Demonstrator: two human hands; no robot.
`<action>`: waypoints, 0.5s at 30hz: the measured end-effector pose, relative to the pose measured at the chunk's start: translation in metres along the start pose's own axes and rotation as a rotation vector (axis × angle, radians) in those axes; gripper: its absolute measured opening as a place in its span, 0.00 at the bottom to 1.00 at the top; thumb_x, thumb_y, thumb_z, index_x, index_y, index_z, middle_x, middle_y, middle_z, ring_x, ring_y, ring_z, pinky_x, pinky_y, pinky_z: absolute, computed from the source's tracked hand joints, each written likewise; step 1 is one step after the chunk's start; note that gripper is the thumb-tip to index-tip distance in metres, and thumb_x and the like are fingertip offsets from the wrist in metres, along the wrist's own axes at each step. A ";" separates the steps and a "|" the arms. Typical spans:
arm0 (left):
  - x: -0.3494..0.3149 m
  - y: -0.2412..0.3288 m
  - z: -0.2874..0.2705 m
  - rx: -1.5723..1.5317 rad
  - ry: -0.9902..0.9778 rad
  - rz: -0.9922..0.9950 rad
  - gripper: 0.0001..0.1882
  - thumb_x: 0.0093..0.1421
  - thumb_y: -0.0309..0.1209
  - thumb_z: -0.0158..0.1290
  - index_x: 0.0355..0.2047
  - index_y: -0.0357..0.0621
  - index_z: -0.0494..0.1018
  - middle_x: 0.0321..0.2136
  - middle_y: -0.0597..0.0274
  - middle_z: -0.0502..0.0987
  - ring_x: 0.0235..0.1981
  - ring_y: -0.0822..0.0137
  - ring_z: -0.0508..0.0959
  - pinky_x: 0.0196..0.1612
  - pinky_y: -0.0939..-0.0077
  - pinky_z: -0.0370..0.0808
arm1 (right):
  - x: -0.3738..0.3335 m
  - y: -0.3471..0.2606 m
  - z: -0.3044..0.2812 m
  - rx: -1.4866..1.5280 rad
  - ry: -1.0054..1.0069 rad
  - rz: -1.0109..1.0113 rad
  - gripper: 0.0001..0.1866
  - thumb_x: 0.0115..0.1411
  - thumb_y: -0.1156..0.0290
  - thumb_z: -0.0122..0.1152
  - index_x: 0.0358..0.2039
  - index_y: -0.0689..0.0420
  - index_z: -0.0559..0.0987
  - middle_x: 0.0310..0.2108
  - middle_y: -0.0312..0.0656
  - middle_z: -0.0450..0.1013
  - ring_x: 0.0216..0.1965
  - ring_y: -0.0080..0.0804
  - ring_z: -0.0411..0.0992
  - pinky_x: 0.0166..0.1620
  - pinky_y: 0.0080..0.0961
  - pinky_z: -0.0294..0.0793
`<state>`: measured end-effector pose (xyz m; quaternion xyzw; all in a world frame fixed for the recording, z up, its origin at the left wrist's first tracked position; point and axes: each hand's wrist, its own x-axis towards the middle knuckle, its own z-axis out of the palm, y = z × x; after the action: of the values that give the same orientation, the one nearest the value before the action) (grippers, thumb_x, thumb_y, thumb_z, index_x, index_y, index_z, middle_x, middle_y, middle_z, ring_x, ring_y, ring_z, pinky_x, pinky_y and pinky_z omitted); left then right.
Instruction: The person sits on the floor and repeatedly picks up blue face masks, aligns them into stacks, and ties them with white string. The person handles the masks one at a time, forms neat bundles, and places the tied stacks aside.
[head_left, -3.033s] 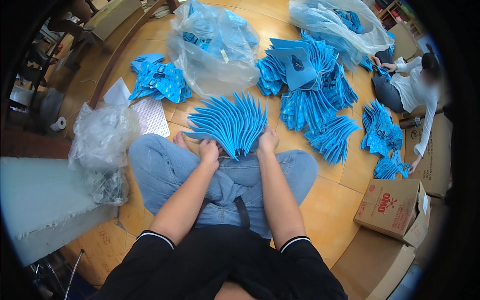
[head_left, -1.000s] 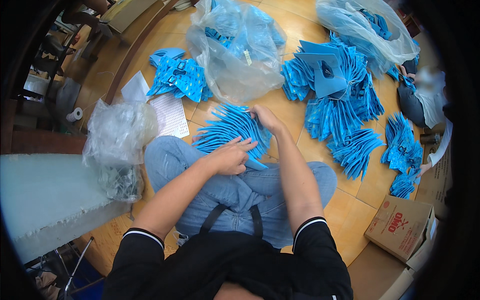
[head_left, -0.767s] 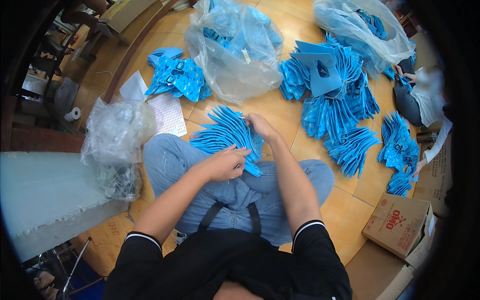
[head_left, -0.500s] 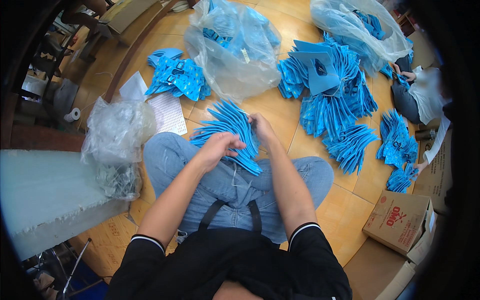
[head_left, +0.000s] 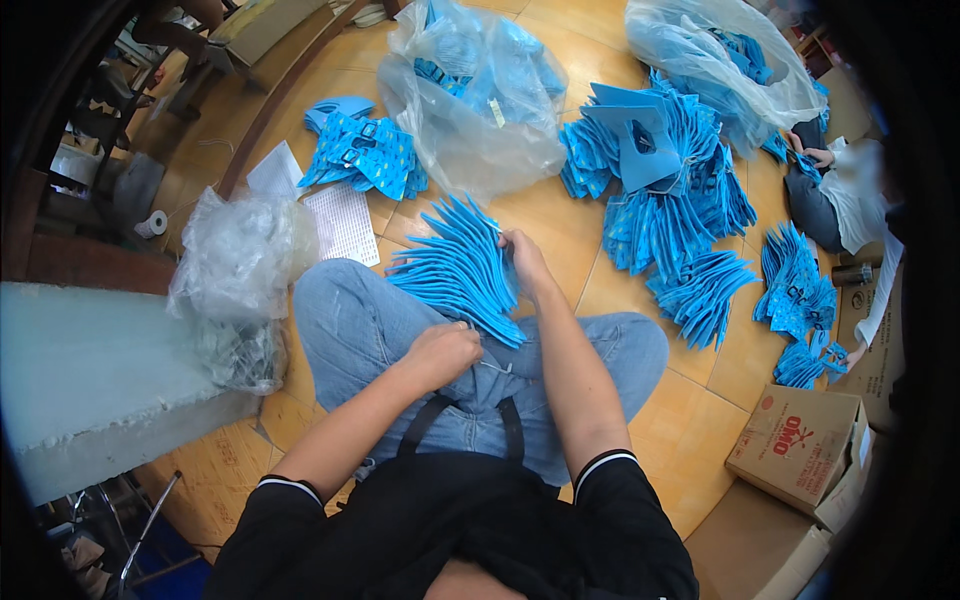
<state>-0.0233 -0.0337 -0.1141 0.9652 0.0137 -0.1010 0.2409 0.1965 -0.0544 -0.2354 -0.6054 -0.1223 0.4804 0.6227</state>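
A fanned stack of blue flat pieces (head_left: 455,270) stands on edge on the floor in front of my crossed legs. My right hand (head_left: 524,262) is closed on the stack's right edge, with part of its fingers hidden behind it. Below the stack, over my lap, my left hand (head_left: 446,356) is closed with its fingers curled together. A thin whitish string (head_left: 497,366) lies close to its fingertips; whether the fingers pinch it is too small to make out.
Larger piles of blue patterned pieces (head_left: 665,200) lie ahead right. Clear plastic bags (head_left: 480,130) hold more. Beside my left knee are crumpled plastic (head_left: 240,240) and a printed sheet (head_left: 343,222). Cardboard boxes (head_left: 795,440) stand at right, near another person (head_left: 850,200) handling blue pieces.
My left hand has left the front of the stack, moved down toward my lap and closed. My right hand stays at the stack's right edge.
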 end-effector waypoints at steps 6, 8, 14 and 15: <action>0.012 0.005 -0.011 -0.439 0.110 -0.158 0.05 0.58 0.30 0.53 0.31 0.42 0.76 0.32 0.57 0.78 0.41 0.56 0.76 0.38 0.63 0.74 | 0.001 0.001 -0.001 -0.032 -0.018 -0.009 0.14 0.59 0.60 0.46 0.24 0.55 0.73 0.26 0.34 0.68 0.30 0.25 0.62 0.38 0.22 0.61; 0.019 0.003 -0.021 -0.662 0.211 -0.311 0.06 0.60 0.29 0.52 0.31 0.40 0.75 0.33 0.55 0.78 0.42 0.55 0.76 0.39 0.63 0.73 | 0.002 0.004 0.000 -0.005 -0.021 -0.036 0.12 0.58 0.59 0.48 0.24 0.53 0.73 0.23 0.31 0.65 0.26 0.22 0.59 0.32 0.21 0.58; 0.071 -0.030 -0.017 -0.320 0.590 -0.284 0.09 0.64 0.31 0.50 0.39 0.38 0.73 0.45 0.51 0.77 0.53 0.54 0.73 0.54 0.60 0.66 | -0.010 0.002 0.005 -0.009 -0.031 -0.058 0.13 0.60 0.60 0.46 0.26 0.53 0.74 0.25 0.31 0.68 0.29 0.22 0.63 0.36 0.22 0.63; 0.081 -0.035 -0.011 -0.236 0.608 -0.267 0.10 0.64 0.31 0.49 0.41 0.38 0.72 0.47 0.50 0.76 0.55 0.54 0.71 0.57 0.59 0.64 | -0.012 0.000 0.006 0.048 -0.055 -0.021 0.13 0.61 0.61 0.46 0.27 0.53 0.74 0.26 0.31 0.68 0.30 0.22 0.64 0.37 0.22 0.63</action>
<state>0.0552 0.0010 -0.1372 0.9064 0.2222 0.1628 0.3203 0.1856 -0.0599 -0.2290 -0.5755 -0.1342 0.4930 0.6385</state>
